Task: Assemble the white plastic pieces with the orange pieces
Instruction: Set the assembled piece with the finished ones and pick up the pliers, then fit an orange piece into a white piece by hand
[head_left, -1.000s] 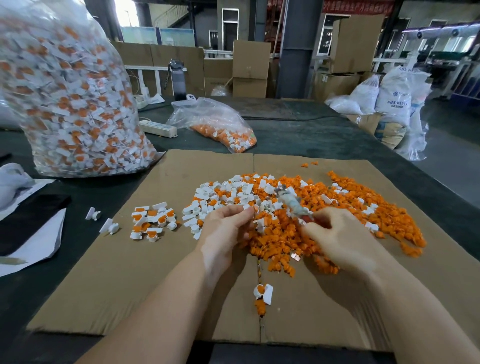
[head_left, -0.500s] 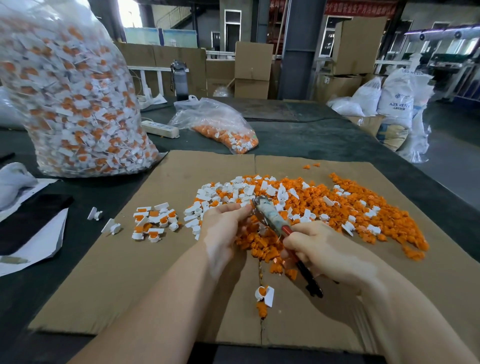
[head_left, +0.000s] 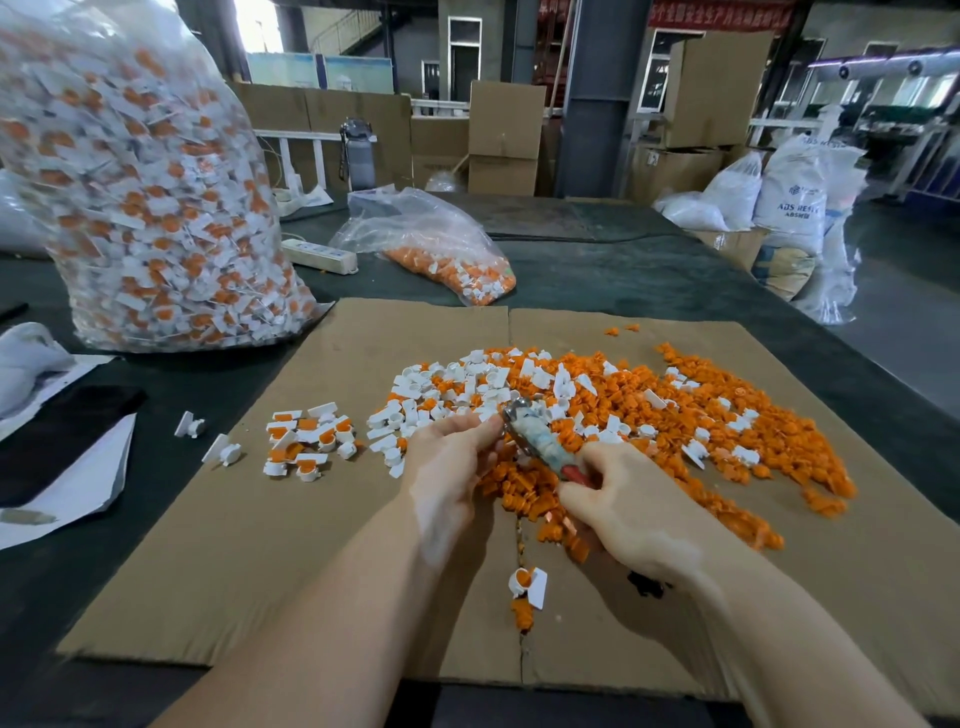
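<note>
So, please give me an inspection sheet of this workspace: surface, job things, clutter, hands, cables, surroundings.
Surface: cardboard sheet over a dark table.
Job's things: mixed orange and white pieces heaped on the cardboard; small assembled group to their left; large filled bag; smaller bag.
Clutter: papers, white cloth at the left edge.
Hands: left hand pinches something small, not identifiable; right hand grips pliers.
Cables: power strip on the table; its cord is unclear.
Surroundings: cardboard boxes, white sacks, pillar.
</note>
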